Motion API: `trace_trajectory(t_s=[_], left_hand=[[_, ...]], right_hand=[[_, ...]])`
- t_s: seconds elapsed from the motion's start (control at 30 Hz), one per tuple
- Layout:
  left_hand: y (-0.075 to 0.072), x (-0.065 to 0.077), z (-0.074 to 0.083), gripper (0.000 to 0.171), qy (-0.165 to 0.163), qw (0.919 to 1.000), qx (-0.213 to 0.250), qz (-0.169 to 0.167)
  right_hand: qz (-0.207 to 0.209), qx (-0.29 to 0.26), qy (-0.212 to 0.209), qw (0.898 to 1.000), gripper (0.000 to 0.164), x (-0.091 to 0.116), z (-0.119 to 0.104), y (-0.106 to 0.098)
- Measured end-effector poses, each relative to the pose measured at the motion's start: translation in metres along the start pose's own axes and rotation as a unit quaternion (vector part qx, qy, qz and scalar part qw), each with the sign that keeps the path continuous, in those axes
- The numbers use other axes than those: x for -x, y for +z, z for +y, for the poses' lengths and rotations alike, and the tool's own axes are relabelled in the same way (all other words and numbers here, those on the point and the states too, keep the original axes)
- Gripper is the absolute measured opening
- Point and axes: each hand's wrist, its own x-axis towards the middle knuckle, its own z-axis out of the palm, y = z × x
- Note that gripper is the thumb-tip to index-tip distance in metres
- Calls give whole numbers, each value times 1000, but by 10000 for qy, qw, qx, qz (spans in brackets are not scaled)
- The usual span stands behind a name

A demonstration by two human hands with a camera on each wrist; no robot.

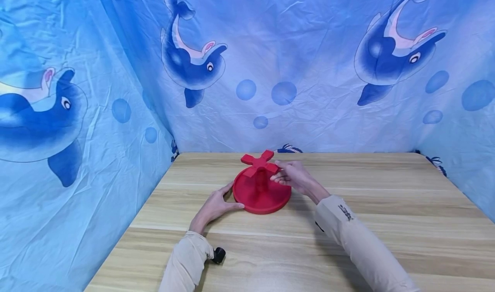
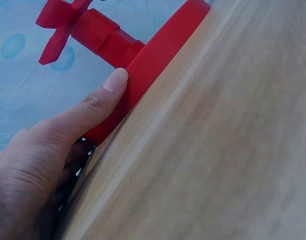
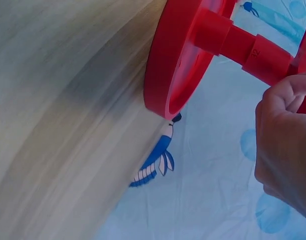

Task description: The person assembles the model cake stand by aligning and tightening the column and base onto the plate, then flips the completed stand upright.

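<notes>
A red stand sits upright on the wooden table in the head view. It has a round raised-rim base, a short post and a four-armed cross top. My left hand grips the base's left side, thumb at the near rim and fingers around the far side. In the left wrist view the thumb presses on the base's edge. My right hand pinches one arm of the cross at its right. Small numbers mark the post's collar in the right wrist view.
The light wooden table stretches out on both sides of the stand. Blue sheets printed with dolphins hang behind it and at both sides. A small black device is at the left sleeve's cuff.
</notes>
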Motion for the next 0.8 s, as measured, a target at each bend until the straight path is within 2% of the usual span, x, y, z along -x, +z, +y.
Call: trace_trajectory(t_s=[0.1,0.2,0.3,0.43,0.5,0.6,0.8], left_hand=[[0,0,-1,100,14,10000,9,-12],[0,0,0,100,12,10000,9,-3],[0,0,0,99,6,10000,24,14],[0,1,1,99,-7,10000,22,1],[0,1,1,100,-18,10000,10,-18],[0,0,0,100,-13,10000,16,-21],[0,-1,-2,99,24,10000,49,1]], right_hand=[[13,479,-296,9984,46,2,1,1],[112,1116,-793,9905,50,5,3,4],[308,1935,-1484,9693,55,8,6,8],[640,2887,-2323,9266,52,12,12,12],[743,3053,-2573,9138,45,12,15,14],[888,3156,-2800,9023,38,14,18,14],[1053,3250,-2931,8929,36,16,20,13]])
